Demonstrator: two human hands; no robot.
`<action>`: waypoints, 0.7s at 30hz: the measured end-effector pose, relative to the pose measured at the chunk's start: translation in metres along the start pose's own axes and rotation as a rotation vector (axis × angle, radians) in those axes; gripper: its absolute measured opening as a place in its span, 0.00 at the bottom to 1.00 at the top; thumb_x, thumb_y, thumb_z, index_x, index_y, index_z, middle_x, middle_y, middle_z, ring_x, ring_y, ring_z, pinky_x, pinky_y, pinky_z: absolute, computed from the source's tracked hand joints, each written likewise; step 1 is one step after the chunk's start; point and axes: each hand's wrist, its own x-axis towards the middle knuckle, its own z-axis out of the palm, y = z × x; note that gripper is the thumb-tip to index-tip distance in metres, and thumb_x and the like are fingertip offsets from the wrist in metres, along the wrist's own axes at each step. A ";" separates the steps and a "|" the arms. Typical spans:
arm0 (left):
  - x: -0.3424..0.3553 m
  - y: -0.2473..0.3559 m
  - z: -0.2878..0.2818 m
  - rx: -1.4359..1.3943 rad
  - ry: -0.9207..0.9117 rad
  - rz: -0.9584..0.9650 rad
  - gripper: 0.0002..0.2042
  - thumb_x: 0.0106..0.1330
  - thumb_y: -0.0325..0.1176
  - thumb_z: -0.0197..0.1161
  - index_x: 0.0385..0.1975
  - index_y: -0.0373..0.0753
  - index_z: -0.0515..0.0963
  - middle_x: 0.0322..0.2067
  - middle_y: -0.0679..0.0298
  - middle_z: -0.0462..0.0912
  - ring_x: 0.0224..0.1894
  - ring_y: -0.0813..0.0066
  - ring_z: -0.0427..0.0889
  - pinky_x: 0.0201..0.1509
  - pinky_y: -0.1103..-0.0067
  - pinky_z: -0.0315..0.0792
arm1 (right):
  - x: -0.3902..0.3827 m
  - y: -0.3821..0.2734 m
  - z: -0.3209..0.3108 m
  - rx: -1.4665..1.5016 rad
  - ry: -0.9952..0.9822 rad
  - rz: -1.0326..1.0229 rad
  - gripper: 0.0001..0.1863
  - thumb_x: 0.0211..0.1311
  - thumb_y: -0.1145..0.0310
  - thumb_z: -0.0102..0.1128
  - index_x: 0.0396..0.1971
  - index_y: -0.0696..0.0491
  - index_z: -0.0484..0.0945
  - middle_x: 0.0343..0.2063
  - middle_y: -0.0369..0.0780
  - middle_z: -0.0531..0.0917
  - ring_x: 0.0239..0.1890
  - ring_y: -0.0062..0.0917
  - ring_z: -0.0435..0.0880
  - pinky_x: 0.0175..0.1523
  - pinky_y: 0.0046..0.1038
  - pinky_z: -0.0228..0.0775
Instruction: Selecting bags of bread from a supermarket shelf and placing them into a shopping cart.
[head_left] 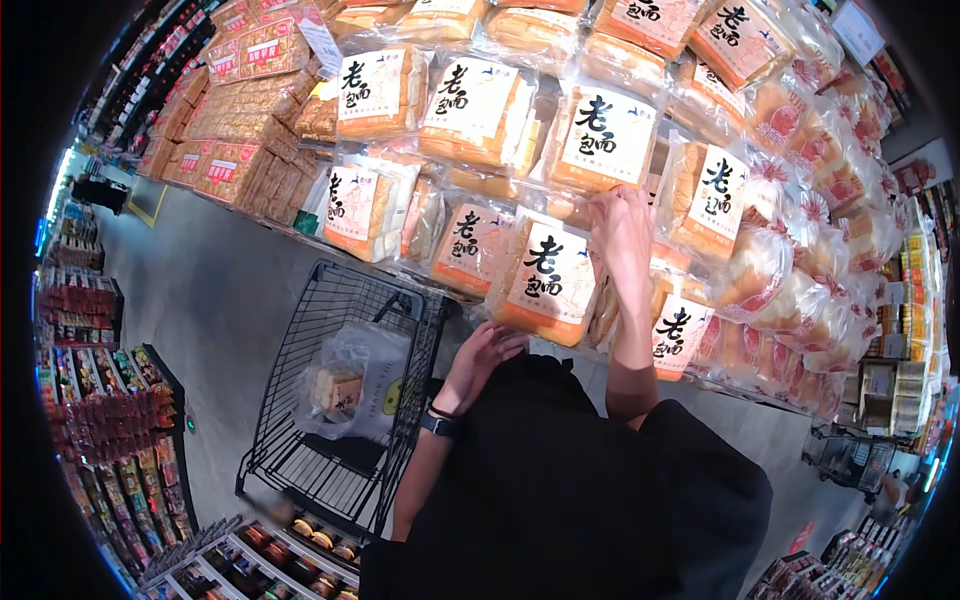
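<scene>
A bagged bread loaf [541, 284] with a white and orange label leans at the near edge of a large bread display. At its upper right corner my right hand [624, 235] has its fingers pinched together on clear plastic wrap, seemingly this loaf's bag. Just below the loaf's lower left corner is my left hand [484, 362], its fingers stretched toward the bag's underside. Whether those fingertips touch the bag I cannot tell. More loaves of the same kind surround it, one [468, 248] close on the left and another [603, 135] behind.
A dark wire shopping cart [275, 400] stands at my left, with a clear plastic bag [385, 375] and a packaged item [336, 388] inside. Brown packaged goods [235, 130] are stacked far left on the display. Clear-bagged buns [795, 200] pile up at right. Shelves line both sides.
</scene>
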 end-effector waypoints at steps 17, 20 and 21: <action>-0.001 0.003 0.003 -0.137 0.029 -0.056 0.20 0.80 0.43 0.49 0.65 0.40 0.68 0.59 0.63 0.77 0.60 0.67 0.78 0.69 0.67 0.68 | -0.001 -0.010 -0.005 0.087 -0.063 -0.040 0.02 0.62 0.76 0.61 0.33 0.57 0.79 0.24 0.50 0.84 0.28 0.49 0.84 0.38 0.45 0.70; -0.002 0.000 -0.005 -0.166 0.013 -0.019 0.21 0.80 0.43 0.50 0.65 0.39 0.69 0.59 0.62 0.77 0.57 0.69 0.79 0.68 0.67 0.69 | 0.002 -0.020 -0.015 0.100 -0.069 -0.088 0.04 0.61 0.79 0.56 0.35 0.57 0.75 0.21 0.52 0.82 0.28 0.49 0.84 0.37 0.47 0.71; -0.003 0.000 -0.005 -0.169 0.012 -0.022 0.21 0.80 0.43 0.50 0.65 0.39 0.69 0.59 0.62 0.77 0.57 0.69 0.79 0.68 0.67 0.69 | 0.004 -0.024 -0.018 0.117 -0.105 -0.065 0.04 0.61 0.80 0.56 0.35 0.57 0.74 0.22 0.52 0.83 0.29 0.49 0.85 0.37 0.47 0.72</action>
